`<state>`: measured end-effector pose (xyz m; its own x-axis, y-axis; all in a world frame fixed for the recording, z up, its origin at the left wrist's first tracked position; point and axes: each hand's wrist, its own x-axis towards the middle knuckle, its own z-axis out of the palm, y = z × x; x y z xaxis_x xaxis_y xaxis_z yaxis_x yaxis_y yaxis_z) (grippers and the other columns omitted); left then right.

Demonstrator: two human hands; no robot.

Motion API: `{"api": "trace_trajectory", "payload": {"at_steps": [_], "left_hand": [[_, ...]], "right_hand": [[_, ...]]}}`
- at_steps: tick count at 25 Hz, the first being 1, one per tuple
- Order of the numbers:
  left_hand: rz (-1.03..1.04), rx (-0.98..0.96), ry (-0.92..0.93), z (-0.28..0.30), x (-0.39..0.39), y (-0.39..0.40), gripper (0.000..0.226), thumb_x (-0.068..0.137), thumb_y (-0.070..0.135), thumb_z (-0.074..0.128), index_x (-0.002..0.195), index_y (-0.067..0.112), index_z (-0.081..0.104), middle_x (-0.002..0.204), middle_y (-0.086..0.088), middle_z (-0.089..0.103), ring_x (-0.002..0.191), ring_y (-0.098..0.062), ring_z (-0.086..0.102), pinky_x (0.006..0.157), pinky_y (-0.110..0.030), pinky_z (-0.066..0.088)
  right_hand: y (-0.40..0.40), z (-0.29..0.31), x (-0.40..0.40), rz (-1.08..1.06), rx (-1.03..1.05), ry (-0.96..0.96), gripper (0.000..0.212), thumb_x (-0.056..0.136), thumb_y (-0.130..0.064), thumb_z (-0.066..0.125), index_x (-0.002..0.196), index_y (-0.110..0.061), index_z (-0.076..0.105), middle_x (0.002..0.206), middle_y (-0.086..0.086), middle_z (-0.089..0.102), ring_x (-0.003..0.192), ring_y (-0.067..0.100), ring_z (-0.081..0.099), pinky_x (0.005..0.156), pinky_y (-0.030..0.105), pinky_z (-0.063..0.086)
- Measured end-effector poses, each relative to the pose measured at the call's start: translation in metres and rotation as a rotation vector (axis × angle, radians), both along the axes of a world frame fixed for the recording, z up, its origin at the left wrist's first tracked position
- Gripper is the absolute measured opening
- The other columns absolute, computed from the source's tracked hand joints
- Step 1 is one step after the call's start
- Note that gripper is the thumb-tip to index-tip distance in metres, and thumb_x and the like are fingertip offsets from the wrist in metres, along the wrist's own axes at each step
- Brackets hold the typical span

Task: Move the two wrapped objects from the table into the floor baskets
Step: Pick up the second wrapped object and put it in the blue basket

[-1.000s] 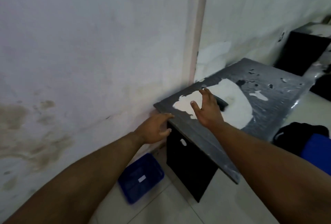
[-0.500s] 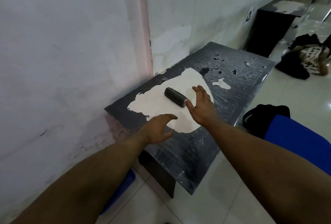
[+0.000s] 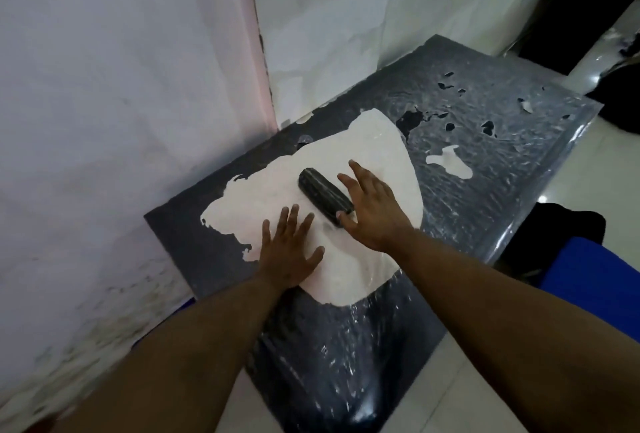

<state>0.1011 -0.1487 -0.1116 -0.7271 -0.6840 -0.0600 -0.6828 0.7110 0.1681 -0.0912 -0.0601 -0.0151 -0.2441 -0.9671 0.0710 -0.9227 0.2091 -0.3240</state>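
Observation:
A dark wrapped cylinder (image 3: 325, 196) lies on the white worn patch of the black table (image 3: 485, 142). My right hand (image 3: 372, 206) is spread beside it on the right, thumb tip touching its near end, fingers apart and not closed around it. My left hand (image 3: 289, 249) hovers flat and open over the patch just in front of the cylinder, holding nothing. Only one wrapped object shows on the table. A sliver of a blue basket (image 3: 183, 304) peeks out on the floor at the table's left, mostly hidden by my left forearm.
A white wall with a pinkish pillar (image 3: 256, 52) runs along the table's left and far sides. Something blue (image 3: 595, 290) and a black bag (image 3: 561, 235) sit right of the table. A second black cabinet (image 3: 585, 10) stands at the far right on the tiled floor.
My view has swung closer over the table. My left hand moved from the table's left corner onto the white patch; my right hand shifted down alongside the cylinder. The blue basket slid almost out of view.

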Motion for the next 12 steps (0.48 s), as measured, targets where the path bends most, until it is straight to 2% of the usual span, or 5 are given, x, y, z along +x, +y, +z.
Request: {"api": "trace_trajectory", "payload": {"at_steps": [4, 8, 10, 12], "left_hand": [[0.04, -0.002, -0.001, -0.018, -0.001, -0.007, 0.076, 0.088, 0.07, 0.021, 0.151, 0.036, -0.004, 0.162, -0.003, -0.01, 0.146, -0.019, -0.015, 0.115, -0.055, -0.009], [0.063, -0.015, -0.011, -0.023, -0.001, -0.008, 0.076, 0.088, 0.071, 0.02, 0.151, 0.035, -0.001, 0.162, -0.003, -0.007, 0.147, -0.02, -0.014, 0.116, -0.056, -0.004], [0.062, -0.018, -0.014, -0.022, -0.003, -0.008, 0.076, 0.088, 0.07, 0.022, 0.151, 0.035, -0.002, 0.162, -0.003, -0.006, 0.147, -0.018, -0.015, 0.116, -0.056, -0.005], [0.075, -0.014, -0.01, -0.022, -0.003, -0.007, 0.077, 0.088, 0.07, 0.026, 0.151, 0.035, -0.003, 0.162, -0.003, -0.005, 0.147, -0.018, -0.014, 0.116, -0.055, -0.006]], "right_hand": [[-0.034, -0.029, -0.015, 0.155, 0.059, 0.024, 0.08, 0.086, -0.049, 0.054, 0.152, -0.027, 0.015, 0.165, 0.004, -0.004, 0.15, 0.028, 0.005, 0.118, 0.055, 0.016], [-0.076, -0.06, -0.01, 0.163, 0.209, -0.005, 0.093, 0.083, -0.061, 0.055, 0.152, -0.035, -0.003, 0.163, 0.002, -0.018, 0.15, 0.035, 0.006, 0.116, 0.058, 0.022], [-0.09, -0.07, -0.006, 0.148, 0.266, -0.007, 0.093, 0.085, -0.062, 0.052, 0.152, -0.036, -0.007, 0.163, 0.004, -0.018, 0.147, 0.036, 0.014, 0.113, 0.056, 0.028], [-0.098, -0.076, -0.003, 0.135, 0.235, 0.011, 0.086, 0.089, -0.054, 0.051, 0.152, -0.033, -0.002, 0.164, 0.008, -0.007, 0.14, 0.037, 0.028, 0.106, 0.054, 0.035]]}}
